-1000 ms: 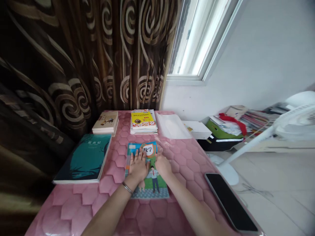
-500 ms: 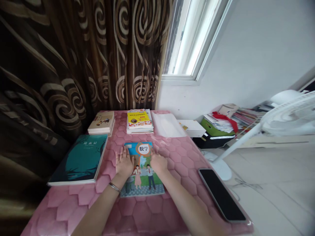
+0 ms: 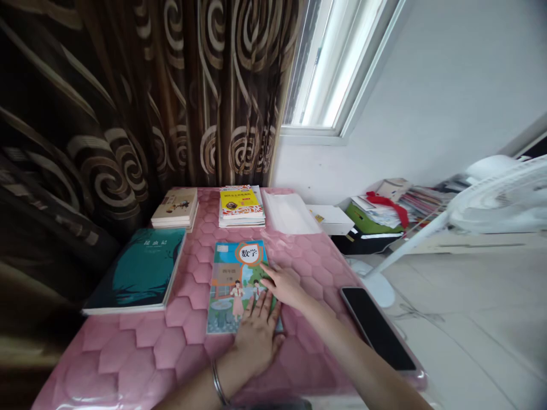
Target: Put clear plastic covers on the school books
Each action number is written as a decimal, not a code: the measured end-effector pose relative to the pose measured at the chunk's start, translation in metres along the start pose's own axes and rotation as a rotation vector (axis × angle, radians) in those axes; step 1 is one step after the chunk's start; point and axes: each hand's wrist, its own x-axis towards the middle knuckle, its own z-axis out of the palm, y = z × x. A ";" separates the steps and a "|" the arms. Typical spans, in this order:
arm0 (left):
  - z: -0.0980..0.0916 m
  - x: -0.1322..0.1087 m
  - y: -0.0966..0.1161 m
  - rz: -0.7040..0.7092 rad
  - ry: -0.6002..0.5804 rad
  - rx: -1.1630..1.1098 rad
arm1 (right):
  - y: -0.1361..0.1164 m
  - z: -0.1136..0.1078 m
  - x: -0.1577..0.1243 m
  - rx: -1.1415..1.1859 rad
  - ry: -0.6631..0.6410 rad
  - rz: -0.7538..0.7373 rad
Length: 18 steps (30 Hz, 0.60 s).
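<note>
Left hand [image 3: 257, 335] shifted from left edge of blue-topped book [image 3: 228, 276] to its lower right

Palm down there, fingers spread on the cover. Right hand [image 3: 285, 285] at the cover's right edge, thumb and index finger parted. Blue-topped book lies flat on the pink-covered table [image 3: 194, 313], lower centre of frame. Teal book [image 3: 139, 270] left of it; phone [image 3: 376, 324] in lower right, well apart.

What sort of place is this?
Likely a home, perhaps a study corner: a textbook and stacked books on a pink table, a patterned curtain by the window, and a floor fan.
</note>
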 end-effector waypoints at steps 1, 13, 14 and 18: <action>0.000 0.001 0.000 0.005 0.001 0.003 | 0.003 0.004 -0.004 -0.016 0.024 -0.016; -0.002 -0.015 0.013 0.079 -0.072 -0.041 | 0.024 -0.003 0.079 -0.094 0.019 0.165; -0.003 -0.016 0.015 0.082 -0.097 -0.058 | 0.025 -0.004 0.087 -0.085 0.020 0.171; -0.011 -0.015 0.025 0.022 -0.190 -0.143 | 0.030 -0.006 0.103 -0.045 0.024 0.176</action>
